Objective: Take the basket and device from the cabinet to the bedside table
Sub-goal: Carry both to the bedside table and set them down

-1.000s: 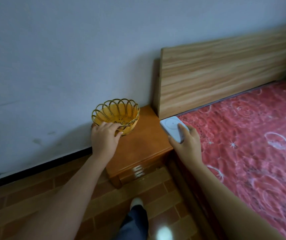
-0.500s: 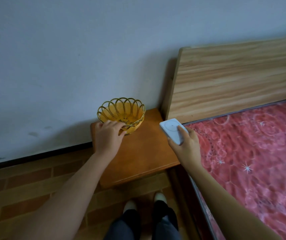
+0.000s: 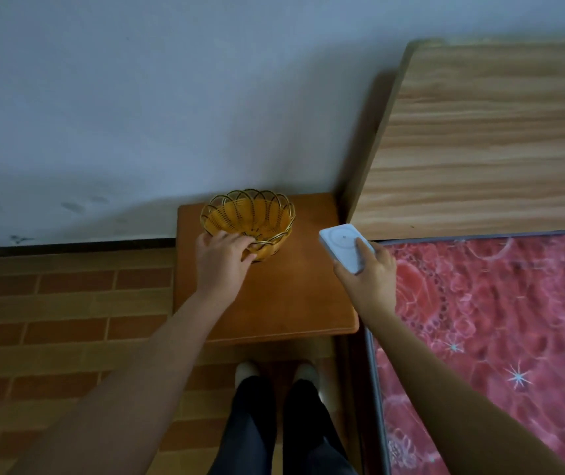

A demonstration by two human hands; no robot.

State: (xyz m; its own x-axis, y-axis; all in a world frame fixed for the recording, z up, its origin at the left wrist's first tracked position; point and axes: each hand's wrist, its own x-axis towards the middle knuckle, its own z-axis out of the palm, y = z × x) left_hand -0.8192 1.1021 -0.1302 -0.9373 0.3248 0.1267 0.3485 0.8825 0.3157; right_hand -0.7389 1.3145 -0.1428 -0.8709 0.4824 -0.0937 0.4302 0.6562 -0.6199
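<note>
Basket point(image 3: 248, 217), yellow with wire loops, rests at the counter's point(image 3: 274, 303) rear, left hand point(image 3: 221, 260) closing its grip on the near rim; right hand point(image 3: 368, 279) grips the white device point(image 3: 344, 246) above the counter's right edge, beside the bed point(image 3: 497, 320)

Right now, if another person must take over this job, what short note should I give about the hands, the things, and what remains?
Left hand: gripping the near rim of the yellow basket, which looks to sit at the back of the bedside table.
Right hand: holding the white device above the table's right edge, beside the bed.
Done: both things have reached the table.
Left: let go of the basket, set the device down on the tabletop.
</note>
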